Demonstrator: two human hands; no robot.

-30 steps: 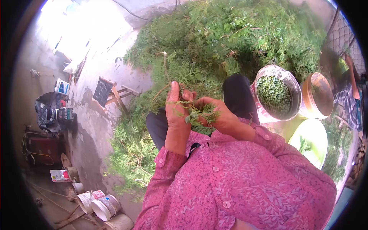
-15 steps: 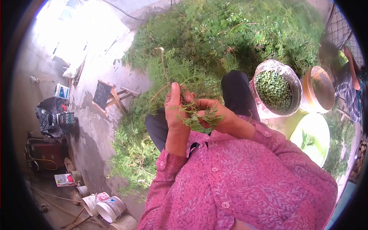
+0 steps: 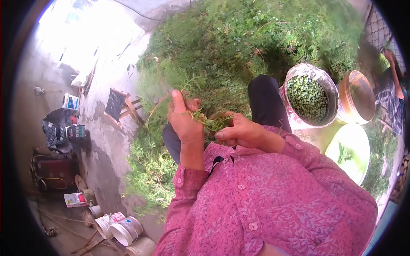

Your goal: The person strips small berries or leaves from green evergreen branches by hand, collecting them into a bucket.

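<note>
In front of my chest, my left hand (image 3: 186, 121) is closed round a leafy evergreen branch (image 3: 210, 123), thumb pointing up. Its feathery far end spreads beyond the fist, blurred, over the pile. My right hand (image 3: 242, 131) faces it from the right, thumb and fingers pinched on the sprays at the branch's near end. Past my knees rises a large heap of cut evergreen branches (image 3: 205, 47), dotted with small pale green cones. To the right of my knee stands a whitish bucket (image 3: 333, 106) with many green cones (image 3: 306, 97) inside.
Beside the bucket are a tan bucket (image 3: 343, 98) and a pale green basin (image 3: 358, 149) holding a little greenery. A folding stool (image 3: 121, 106) stands at left, with white pails (image 3: 124, 232) lower down. Another person's arm (image 3: 395, 74) shows at far right.
My left hand has moved left with the branch, and my right hand slightly right, so the gap between them has widened. The branch's far end has swung left and blurred.
</note>
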